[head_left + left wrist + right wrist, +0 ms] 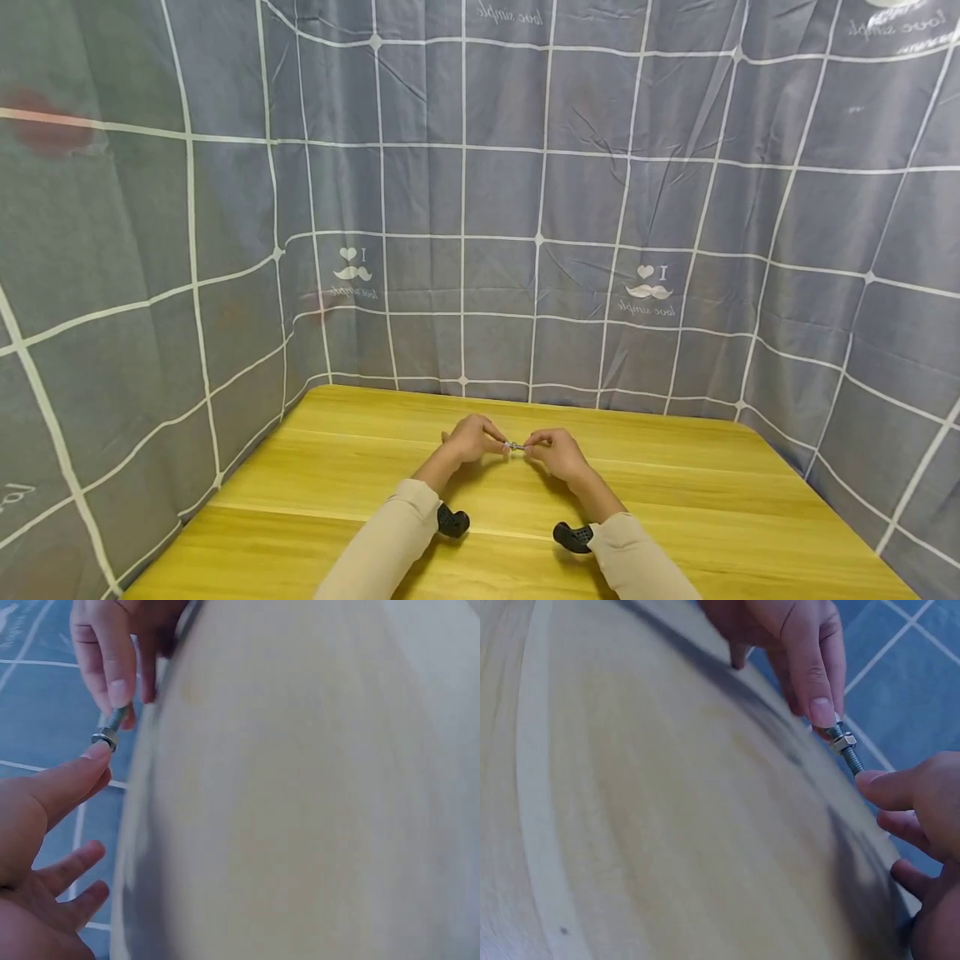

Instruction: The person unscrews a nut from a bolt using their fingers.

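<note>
Where the left hand [471,438] and right hand [557,452] pinch it, either side of the nut [844,742], the stiff, light bolt [853,761] should hold well.

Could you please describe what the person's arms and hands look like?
The cream fabric left sleeve has a curved black perforated device by its cuff; the matching right sleeve has another black device. The left hand and right hand wear no gloves.
</note>
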{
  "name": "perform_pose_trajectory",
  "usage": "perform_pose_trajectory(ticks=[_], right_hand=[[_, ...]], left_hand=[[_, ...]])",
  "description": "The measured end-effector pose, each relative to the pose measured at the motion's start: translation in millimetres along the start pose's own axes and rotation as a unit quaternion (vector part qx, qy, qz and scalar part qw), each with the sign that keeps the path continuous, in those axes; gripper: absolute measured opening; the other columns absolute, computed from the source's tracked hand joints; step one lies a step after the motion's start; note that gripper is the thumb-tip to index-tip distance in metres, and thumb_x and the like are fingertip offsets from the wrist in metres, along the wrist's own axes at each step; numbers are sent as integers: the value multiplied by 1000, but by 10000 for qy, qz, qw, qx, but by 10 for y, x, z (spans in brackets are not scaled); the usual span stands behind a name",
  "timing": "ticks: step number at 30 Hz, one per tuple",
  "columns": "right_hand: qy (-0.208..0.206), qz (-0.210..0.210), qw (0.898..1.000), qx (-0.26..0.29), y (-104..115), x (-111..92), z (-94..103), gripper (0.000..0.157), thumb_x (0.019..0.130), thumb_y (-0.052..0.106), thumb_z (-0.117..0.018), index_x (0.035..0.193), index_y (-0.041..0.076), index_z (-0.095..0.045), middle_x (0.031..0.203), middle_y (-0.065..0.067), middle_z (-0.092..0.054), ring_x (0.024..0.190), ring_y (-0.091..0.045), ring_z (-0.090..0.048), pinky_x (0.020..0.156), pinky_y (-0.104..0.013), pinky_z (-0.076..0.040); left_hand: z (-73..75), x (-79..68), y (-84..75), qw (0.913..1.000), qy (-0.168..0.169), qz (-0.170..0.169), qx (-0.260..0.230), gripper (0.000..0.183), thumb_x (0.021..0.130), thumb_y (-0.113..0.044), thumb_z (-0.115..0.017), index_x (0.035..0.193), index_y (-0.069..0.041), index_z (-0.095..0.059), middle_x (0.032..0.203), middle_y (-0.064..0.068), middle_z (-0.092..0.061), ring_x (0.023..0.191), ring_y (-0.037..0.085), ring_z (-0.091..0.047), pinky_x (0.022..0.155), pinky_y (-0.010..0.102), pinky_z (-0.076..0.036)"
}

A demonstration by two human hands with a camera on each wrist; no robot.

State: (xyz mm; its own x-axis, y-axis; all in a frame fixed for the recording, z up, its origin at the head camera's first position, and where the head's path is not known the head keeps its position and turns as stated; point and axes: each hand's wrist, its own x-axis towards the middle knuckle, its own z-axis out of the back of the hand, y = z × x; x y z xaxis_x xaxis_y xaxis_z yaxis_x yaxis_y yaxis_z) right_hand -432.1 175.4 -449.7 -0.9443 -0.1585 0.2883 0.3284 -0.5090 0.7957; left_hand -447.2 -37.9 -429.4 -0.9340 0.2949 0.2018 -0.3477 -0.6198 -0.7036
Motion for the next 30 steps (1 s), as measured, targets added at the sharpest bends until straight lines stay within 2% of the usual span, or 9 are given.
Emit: perform_pose_trajectory(ticks=[3, 5, 8, 12, 18, 23, 30], right_hand=[[1, -153, 9997, 192, 38, 5, 30, 5, 96, 7, -73, 95, 4, -77, 123, -19, -69, 123, -44, -57, 103, -61, -43], [17, -225, 9987, 462, 63, 12, 48, 8, 99, 7, -70, 99, 2, -76, 119, -17, -70, 119, -41, -60, 100, -59, -46], [80, -294, 9936, 1085, 98, 23, 76, 13, 103, 8, -65, 105, -4, -72, 112, -17, -71, 111, -35, -65, 97, -54, -51], [176, -232, 9845, 1727, 181, 26, 127, 18, 105, 8, -61, 113, -8, -66, 107, -17, -72, 105, -34, -67, 96, -53, -52], [-34, -327, 9717, 2337, 363, 37, 200, 15, 105, 7, -62, 114, -5, -65, 104, -10, -70, 102, -33, -65, 94, -44, -53], [-353, -97, 9652, 2590, 570, 32, 273, 17, 104, 6, -63, 115, -7, -65, 102, -10, -70, 92, -22, -65, 87, -37, -54], [-492, 164, 9622, 2674, 774, -10, 337, 16, 103, 6, -64, 113, -7, -65, 105, -16, -68, 96, -25, -64, 84, -32, -53]], left_hand=[[22, -11, -49, 9989, -31, -179, -429, 9, 89, -17, -84, 94, -9, -84, 130, 19, -67, 128, 40, -55, 110, 67, -31], [38, -24, -94, 9973, -85, -171, -714, 11, 90, -15, -83, 96, -6, -83, 126, 19, -68, 121, 39, -59, 102, 56, -45], [73, -47, -182, 9939, -196, 12, -1085, 14, 92, -17, -82, 99, -5, -82, 118, 13, -70, 107, 34, -63, 88, 48, -53], [144, -72, -309, 9870, -311, 35, -1577, 17, 94, -17, -79, 103, -3, -78, 111, 8, -70, 96, 27, -65, 81, 42, -54], [275, -105, -434, 9812, -335, -407, -1856, 16, 97, -16, -75, 105, -2, -77, 100, 3, -72, 95, 20, -65, 87, 45, -54], [392, -122, -535, 9727, -291, -728, -2182, 19, 100, -17, -72, 111, -2, -76, 99, 3, -74, 95, 22, -67, 94, 52, -51], [459, -155, -608, 9599, -491, -997, -2576, 22, 99, -11, -72, 116, 4, -74, 100, 11, -75, 92, 24, -69, 87, 42, -52]])
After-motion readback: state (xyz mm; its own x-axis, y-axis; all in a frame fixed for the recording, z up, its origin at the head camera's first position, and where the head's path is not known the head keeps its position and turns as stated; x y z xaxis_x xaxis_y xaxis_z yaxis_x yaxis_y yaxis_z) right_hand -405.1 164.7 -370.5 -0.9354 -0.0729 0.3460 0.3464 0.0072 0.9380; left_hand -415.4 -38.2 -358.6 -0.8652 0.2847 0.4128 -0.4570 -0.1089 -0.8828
